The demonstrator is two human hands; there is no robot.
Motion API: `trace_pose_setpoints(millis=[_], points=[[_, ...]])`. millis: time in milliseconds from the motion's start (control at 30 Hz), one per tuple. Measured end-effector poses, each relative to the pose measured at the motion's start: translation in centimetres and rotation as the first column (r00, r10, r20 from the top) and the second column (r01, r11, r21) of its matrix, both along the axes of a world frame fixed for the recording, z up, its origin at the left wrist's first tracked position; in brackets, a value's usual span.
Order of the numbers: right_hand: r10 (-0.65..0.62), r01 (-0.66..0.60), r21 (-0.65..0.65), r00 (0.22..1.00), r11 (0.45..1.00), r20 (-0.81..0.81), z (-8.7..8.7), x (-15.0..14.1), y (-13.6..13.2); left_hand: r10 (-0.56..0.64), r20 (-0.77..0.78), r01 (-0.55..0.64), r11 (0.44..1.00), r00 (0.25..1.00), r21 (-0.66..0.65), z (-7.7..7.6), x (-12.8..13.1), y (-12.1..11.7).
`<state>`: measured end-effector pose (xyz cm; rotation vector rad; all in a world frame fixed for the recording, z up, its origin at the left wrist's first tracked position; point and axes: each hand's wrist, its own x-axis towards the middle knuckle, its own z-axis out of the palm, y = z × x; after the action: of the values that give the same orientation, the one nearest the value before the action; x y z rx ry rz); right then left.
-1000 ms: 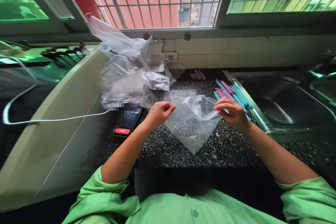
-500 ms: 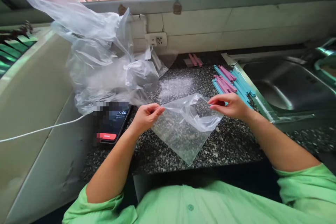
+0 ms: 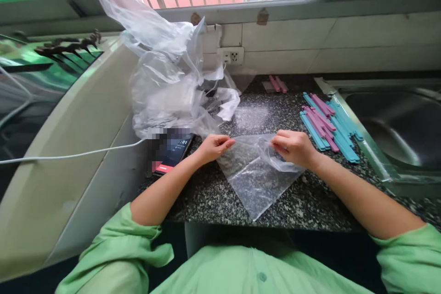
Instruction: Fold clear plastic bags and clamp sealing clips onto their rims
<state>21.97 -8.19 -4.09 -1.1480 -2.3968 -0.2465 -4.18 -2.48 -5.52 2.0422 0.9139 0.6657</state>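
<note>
A clear plastic bag [image 3: 253, 183] stretches between my hands above the speckled counter, one corner pointing down toward me. My left hand [image 3: 217, 146] pinches its upper left corner between thumb and fingers. On the other side, my right hand [image 3: 292, 147] is closed on the bag's gathered, folded edge, its fingertips partly hidden by the plastic. To the right of that hand lies a pile of pink and teal plastic strips [image 3: 327, 124]. Further back, two pink strips [image 3: 277, 83] rest on a small clear piece of plastic.
A big heap of clear plastic bags [image 3: 168, 87] stands at the left by the wall. In front of it lies a phone [image 3: 175, 149], with a white cable [image 3: 86, 154] running left. The wall holds a socket [image 3: 234, 56]. A steel sink [image 3: 396, 124] borders the counter on the right.
My left hand has gone from being just beside the bag to pinching its corner. My right hand has closed further around the bag's edge and moved inward. The camera view has shifted.
</note>
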Motion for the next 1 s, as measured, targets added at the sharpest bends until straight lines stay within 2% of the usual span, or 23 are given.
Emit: trace_pose_setpoints(millis=[167,367,467,567,667,800,900,1000], points=[[-0.034,-0.042,-0.234,0.950,0.971,-0.312,1.0,0.8,0.5,-0.014,-0.019,0.014,0.999,1.000,0.045,-0.5,-1.3,1.2],[-0.260,0.027,-0.398,0.797,0.917,-0.545,0.3,1.6,1.1,0.010,-0.017,-0.009,0.997,1.000,0.071,-0.9,-1.2,0.6],[-0.357,0.036,-0.464,0.694,0.885,-0.625,-0.3,1.9,1.2,0.025,-0.019,-0.025,0.999,0.999,0.021,-0.4,-0.7,0.0],[-0.384,-0.004,-0.495,0.625,0.869,-0.680,-0.4,2.1,1.0,0.064,-0.009,-0.065,0.991,0.998,-0.116,0.5,-0.1,-0.8],[-0.361,-0.010,-0.480,0.645,0.877,-0.673,-0.2,2.4,0.6,0.129,0.029,-0.119,0.967,0.991,-0.226,1.4,0.4,-1.5],[-0.274,0.035,-0.360,0.719,0.932,-0.639,0.1,2.9,0.2,0.198,0.098,-0.166,0.949,0.975,-0.269,1.5,1.0,-2.0],[-0.195,0.067,-0.237,0.794,0.969,-0.575,0.4,3.1,0.1,0.189,0.096,-0.158,0.951,0.977,-0.265,1.0,1.0,-2.1],[-0.168,0.086,-0.183,0.852,0.979,-0.496,0.7,3.1,0.2,0.146,0.067,-0.126,0.961,0.987,-0.247,0.6,0.5,-2.2]])
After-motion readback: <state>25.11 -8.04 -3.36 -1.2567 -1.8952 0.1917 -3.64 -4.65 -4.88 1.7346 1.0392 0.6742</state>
